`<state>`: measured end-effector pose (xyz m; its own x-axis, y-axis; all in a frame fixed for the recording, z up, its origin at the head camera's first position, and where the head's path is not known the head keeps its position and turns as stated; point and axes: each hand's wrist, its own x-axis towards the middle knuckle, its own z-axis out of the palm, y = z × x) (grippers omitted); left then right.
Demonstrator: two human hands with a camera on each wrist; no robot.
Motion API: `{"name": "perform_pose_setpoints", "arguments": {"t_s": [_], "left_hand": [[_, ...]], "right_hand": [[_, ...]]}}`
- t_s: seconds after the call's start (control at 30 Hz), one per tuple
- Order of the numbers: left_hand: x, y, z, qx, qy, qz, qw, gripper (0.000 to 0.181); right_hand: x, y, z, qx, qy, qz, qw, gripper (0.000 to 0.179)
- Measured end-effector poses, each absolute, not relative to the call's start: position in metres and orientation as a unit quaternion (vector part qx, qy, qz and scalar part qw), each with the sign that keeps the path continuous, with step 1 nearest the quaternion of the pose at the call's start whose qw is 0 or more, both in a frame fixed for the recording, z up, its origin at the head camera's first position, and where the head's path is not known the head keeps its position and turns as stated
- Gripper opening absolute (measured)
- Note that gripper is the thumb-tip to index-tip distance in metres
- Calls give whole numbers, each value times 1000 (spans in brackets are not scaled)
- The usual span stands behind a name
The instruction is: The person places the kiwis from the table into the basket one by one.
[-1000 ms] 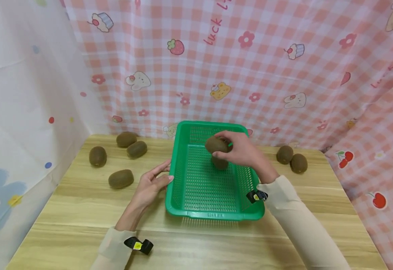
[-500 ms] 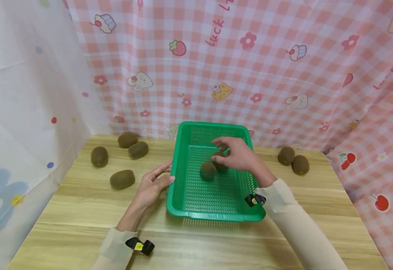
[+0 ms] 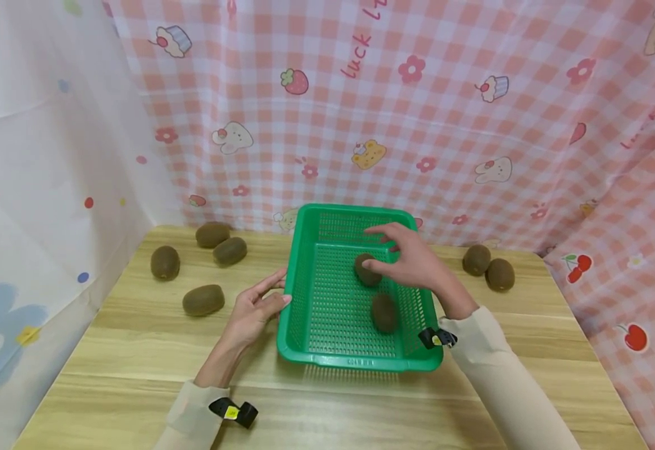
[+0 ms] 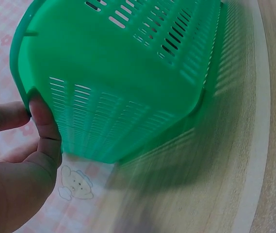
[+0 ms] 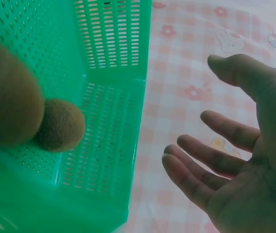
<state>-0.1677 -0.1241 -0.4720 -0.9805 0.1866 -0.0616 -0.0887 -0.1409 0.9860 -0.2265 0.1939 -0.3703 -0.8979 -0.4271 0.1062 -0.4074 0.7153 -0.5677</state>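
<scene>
My left hand (image 3: 251, 312) pinches the left rim of a green plastic basket (image 3: 327, 359). In the left wrist view, thumb and fingers (image 4: 45, 131) meet at the basket's edge. Two brown kiwifruit lie inside: one kiwi (image 3: 384, 314) toward the front right, the other kiwi (image 3: 364, 275) farther back, partly covered by my right thumb in the head view. Over the basket's right side, my right hand (image 3: 412, 259) is spread with nothing in it. The right wrist view has its fingers (image 5: 196, 179) apart from both kiwis (image 5: 62, 125).
Left of the basket, several loose kiwis (image 3: 204, 300) lie on the wooden table (image 3: 136, 375). Two more kiwis (image 3: 499, 275) sit together at the back right. A pink checked cloth (image 3: 327, 125) hangs behind the table.
The right hand has let go of a kiwi inside the basket, and that kiwi has rolled toward the front right. The fingers have spread and drawn slightly right. The left hand keeps its place.
</scene>
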Motion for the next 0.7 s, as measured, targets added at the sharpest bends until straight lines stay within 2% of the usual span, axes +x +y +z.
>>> {"name": "perform_pose_setpoints", "arguments": {"t_s": [0.3,0.7], "left_hand": [[-168,-125,-473,33,650,753,90,58],[-167,-125,-473,39,652,752,90,58]], "right_hand": [[-222,209,-373,-221,923,-314,-19,74],[-214,229,-367,-151,930,-334,-28,86]]}}
